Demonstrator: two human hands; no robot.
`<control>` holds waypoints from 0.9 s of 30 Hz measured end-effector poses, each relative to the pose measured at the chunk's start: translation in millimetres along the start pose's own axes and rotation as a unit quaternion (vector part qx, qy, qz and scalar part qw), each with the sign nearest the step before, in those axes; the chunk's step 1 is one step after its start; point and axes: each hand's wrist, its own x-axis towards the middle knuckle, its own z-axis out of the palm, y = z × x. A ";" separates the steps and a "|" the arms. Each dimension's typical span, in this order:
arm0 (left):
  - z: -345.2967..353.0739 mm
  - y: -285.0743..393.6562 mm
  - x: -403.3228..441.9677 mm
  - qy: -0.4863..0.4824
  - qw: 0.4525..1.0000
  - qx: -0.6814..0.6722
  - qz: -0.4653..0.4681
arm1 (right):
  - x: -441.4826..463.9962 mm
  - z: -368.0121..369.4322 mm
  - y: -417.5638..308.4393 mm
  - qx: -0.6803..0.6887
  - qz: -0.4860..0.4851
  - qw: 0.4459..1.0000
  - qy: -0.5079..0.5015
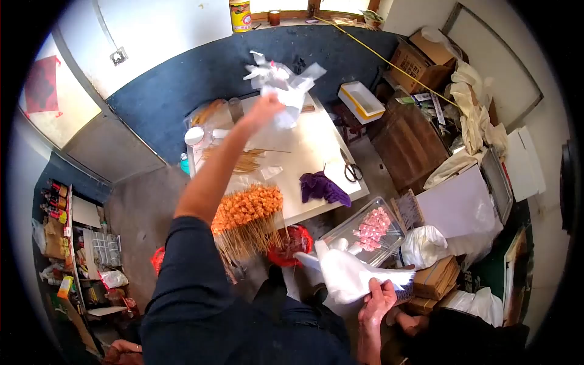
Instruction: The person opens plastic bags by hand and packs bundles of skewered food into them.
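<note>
My left hand [269,104] is stretched out over the far side of the white table [292,210], gripping a bunch of crumpled white plastic bags [293,91]. Lower right, my right hand [378,297] pinches the edge of a white plastic bag [344,274] that hangs open-looking in front of me. Beneath my left arm, a thick pile of skewers with orange meat pieces [249,207] lies at the table's near edge. A clear tray holding pink skewers [372,230] sits just beyond the right-hand bag, which partly covers it.
On the table are a purple cloth [324,187], black scissors [351,171], bare sticks [243,161] and a white jar [194,137]. A red bag-lined bucket [292,245] stands below. Boxes [423,58] crowd the right; another person's hand [409,321] is close by my right hand.
</note>
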 end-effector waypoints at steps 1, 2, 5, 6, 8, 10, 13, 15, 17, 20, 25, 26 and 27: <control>11.7 -42.2 -18.0 -0.080 0.996 -0.041 -0.022 | 2.1 3.3 0.0 0.000 0.003 1.000 -0.008; 34.5 -15.3 -77.4 -0.088 0.994 -0.053 -0.031 | 7.5 2.4 5.0 0.000 -0.004 1.000 -0.027; 99.0 -22.1 -194.5 -0.126 0.959 -0.063 -0.245 | 19.2 12.4 0.3 -0.029 -0.001 0.998 -0.051; 118.8 -29.3 -225.4 -0.140 0.946 -0.055 -0.287 | 22.6 17.2 -6.9 -0.025 0.005 0.998 -0.057; 156.7 -42.4 -281.0 -0.137 0.918 -0.078 -0.365 | 25.5 25.6 -24.8 -0.015 0.016 0.997 -0.078; 190.6 -26.4 -307.8 -0.135 0.861 -0.143 -0.469 | 28.7 26.0 -44.9 0.029 0.010 0.992 -0.122; 235.0 -47.0 -338.5 -0.179 0.725 -0.463 -0.478 | 32.2 13.7 -62.0 0.059 -0.030 0.983 -0.171; 255.3 4.3 -327.9 -0.138 0.718 -0.564 -0.383 | 31.0 1.5 -67.2 0.057 -0.057 0.973 -0.215; 259.3 27.5 -313.2 -0.096 0.697 -0.652 -0.282 | 31.8 -15.7 -66.1 0.052 -0.069 0.965 -0.246; 255.9 36.4 -283.4 -0.085 0.615 -0.762 -0.185 | 35.9 -47.4 -51.3 -0.101 -0.022 0.946 -0.308; 234.8 60.2 -271.8 0.000 0.720 -0.654 -0.231 | 48.0 -89.3 -15.5 -0.142 -0.009 0.937 -0.318; 230.1 66.4 -274.1 0.040 0.780 -0.582 -0.228 | 53.3 -98.0 -3.8 -0.150 0.018 0.943 -0.296; 226.2 63.7 -274.9 0.061 0.769 -0.588 -0.245 | 59.3 -106.7 9.0 -0.148 0.017 0.943 -0.298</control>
